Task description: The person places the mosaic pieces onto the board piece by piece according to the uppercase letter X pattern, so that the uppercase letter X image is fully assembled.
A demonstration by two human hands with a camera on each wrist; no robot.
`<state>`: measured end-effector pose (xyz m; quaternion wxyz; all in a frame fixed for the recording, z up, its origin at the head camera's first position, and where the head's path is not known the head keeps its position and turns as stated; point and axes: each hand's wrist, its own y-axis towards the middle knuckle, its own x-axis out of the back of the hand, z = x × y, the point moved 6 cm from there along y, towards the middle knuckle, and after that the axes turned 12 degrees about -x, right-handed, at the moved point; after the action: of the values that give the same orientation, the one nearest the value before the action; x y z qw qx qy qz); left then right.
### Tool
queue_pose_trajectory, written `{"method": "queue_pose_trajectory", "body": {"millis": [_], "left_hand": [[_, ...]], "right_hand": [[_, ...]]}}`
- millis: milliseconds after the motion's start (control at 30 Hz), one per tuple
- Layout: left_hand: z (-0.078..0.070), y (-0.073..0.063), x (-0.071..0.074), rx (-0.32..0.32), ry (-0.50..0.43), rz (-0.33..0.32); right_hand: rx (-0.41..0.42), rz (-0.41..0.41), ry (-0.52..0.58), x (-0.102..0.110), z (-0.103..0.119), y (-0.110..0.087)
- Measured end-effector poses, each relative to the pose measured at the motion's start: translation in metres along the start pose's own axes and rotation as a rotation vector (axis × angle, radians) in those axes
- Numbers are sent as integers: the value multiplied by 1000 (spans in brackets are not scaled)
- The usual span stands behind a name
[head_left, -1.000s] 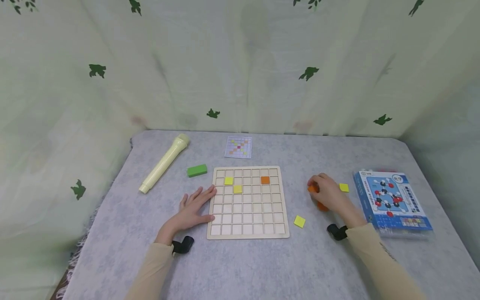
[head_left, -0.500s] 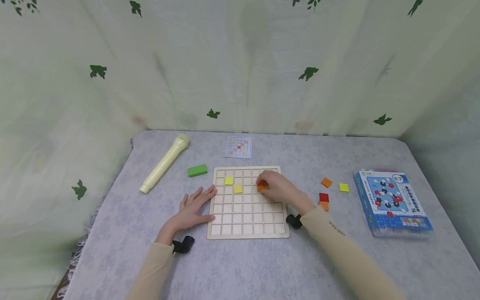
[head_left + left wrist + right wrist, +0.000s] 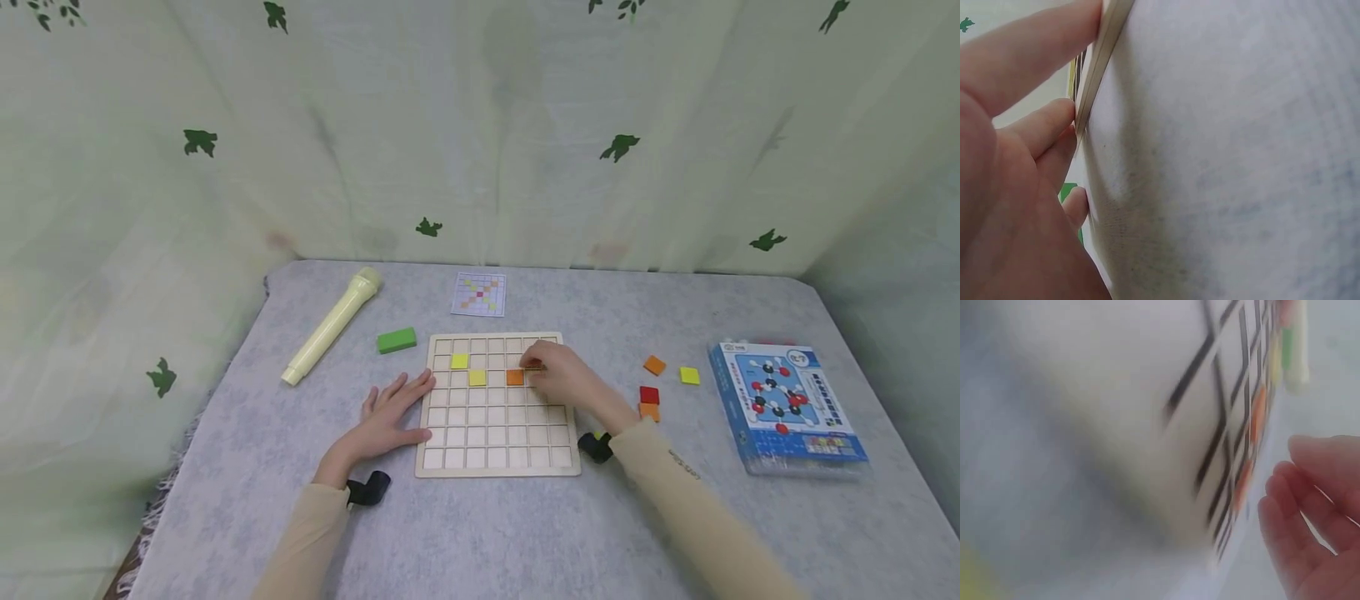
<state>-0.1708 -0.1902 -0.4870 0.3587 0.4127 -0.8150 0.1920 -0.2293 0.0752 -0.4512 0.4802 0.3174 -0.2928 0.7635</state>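
A pale wooden grid board (image 3: 498,477) lies in the middle of the table in the head view. My left hand (image 3: 386,421) has its fingers spread, fingertips and thumb at the board's left edge. Two yellow tiles (image 3: 477,377) sit in squares at the board's upper left. My right hand (image 3: 562,375) hovers over the upper right, just beside an orange tile (image 3: 514,377) lying in its square. It holds nothing; in the right wrist view its fingers (image 3: 1275,512) are loosely bent, apart from the board. That view shows a second orange tile (image 3: 1243,485), hidden by the hand in the head view.
Right of the board lie a red tile (image 3: 649,395), two loose orange tiles (image 3: 655,365) and a yellow tile (image 3: 689,376). A blue boxed set (image 3: 787,408) stands farther right. Behind and left are a pattern card (image 3: 478,294), a green block (image 3: 396,340) and a cream microphone-shaped stick (image 3: 330,329).
My right hand has come from the loose tiles to the board with an orange tile, set it in a square and let go. My left hand has stayed at the board's edge.
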Motion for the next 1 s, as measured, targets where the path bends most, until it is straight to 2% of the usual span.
{"method": "queue_pose_trajectory", "body": {"millis": [67,167,333,500,633,867,1000], "left_hand": [[0,0,-1,3,2,2],[1,-1,-1,4,12,1],[1,-3,-1,5,13,-2],[2,-4,-1,6,14,-8],[2,-3,0,3,16,-13],[0,-1,0,-1,8,-12],[0,1,-1,-4,8,-7]], "right_hand": [[-43,-16,58,12,-16,-13],[-93,-66,76,31,-44,-34],[-188,-142,53,57,-91,-72],[-213,-146,0,65,-116,-95],[-184,-159,-45,66,-122,-99],[-193,-159,-75,67,-126,-90],[-180,-139,-30,65,-114,-82]]}}
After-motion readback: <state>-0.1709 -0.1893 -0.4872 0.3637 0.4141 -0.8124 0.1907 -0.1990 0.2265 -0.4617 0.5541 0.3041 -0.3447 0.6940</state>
